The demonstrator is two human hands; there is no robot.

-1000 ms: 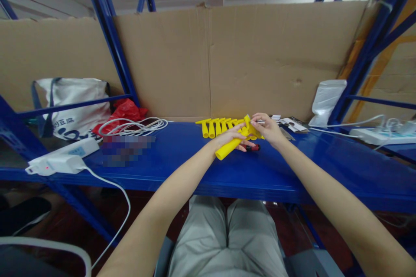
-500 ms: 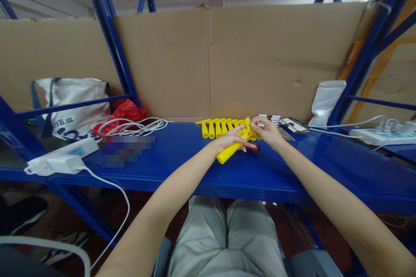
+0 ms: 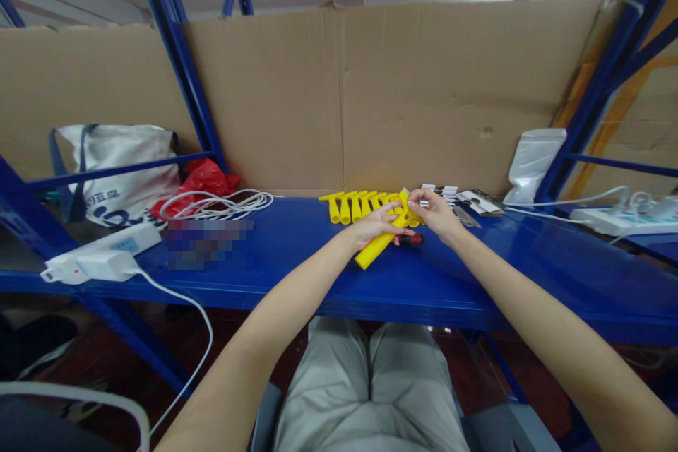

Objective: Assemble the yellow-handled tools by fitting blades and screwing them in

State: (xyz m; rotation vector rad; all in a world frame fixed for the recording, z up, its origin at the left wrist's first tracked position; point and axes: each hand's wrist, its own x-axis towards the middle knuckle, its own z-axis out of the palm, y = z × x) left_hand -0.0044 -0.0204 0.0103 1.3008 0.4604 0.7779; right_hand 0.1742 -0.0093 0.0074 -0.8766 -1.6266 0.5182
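My left hand [image 3: 375, 227] is wrapped round a yellow plastic scraper [image 3: 376, 248], whose round handle slants down towards me. At the scraper's head, the fingers of my right hand [image 3: 431, 212] are pinched together against its far end. Whether they also hold some small part is hidden. Behind my hands, several more yellow scrapers [image 3: 352, 208] lie in a row with their handles pointing at me. Just below my right fingers lies a red-and-black tool handle [image 3: 414, 239], partly covered by my left hand.
Black-and-white packets [image 3: 479, 203] and thin grey metal strips [image 3: 466, 217] lie right of my hands. A cardboard wall [image 3: 424, 99] stands behind the blue shelf [image 3: 296, 261]. Coiled white cable [image 3: 227, 206], a power strip [image 3: 100, 254] and a red bag [image 3: 204, 180] are left.
The scraper's head has tilted slightly in my hands, and its handle end has shifted a little. Both hands keep nearly the same place.
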